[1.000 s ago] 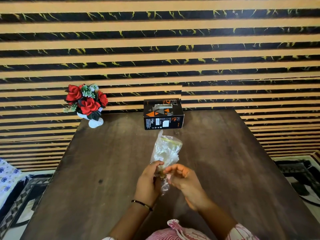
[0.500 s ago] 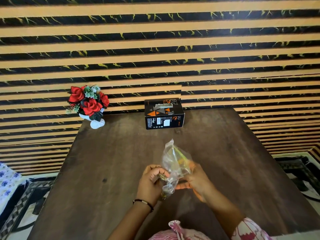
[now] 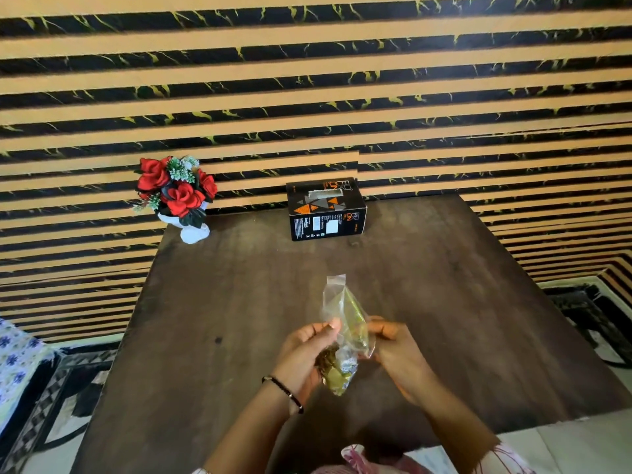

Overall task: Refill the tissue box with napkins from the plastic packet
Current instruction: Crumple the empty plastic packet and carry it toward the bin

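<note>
We see a clear plastic packet point(image 3: 345, 323) held upright above the dark wooden desk point(image 3: 212, 302), near its front edge. Its upper part looks slack and see-through; something greenish-brown and crumpled sits in its lower end, though we cannot tell exactly what it is. The black tissue box point(image 3: 326, 210) with orange triangles stands at the far edge of the desk, well apart from the packet, with a slot in its top; we cannot see what lies inside.

Our left hand point(image 3: 304, 354) has its grip closed on the packet's lower left side, fingers curled round it and the thumb tip pressed against the film higher up. Our right hand point(image 3: 396, 354) holds the packet's right edge in a narrow grip, fingertips pinching the plastic. A dark band circles the left wrist.

A white vase of red flowers point(image 3: 178, 193) stands at the desk's far left corner.
</note>
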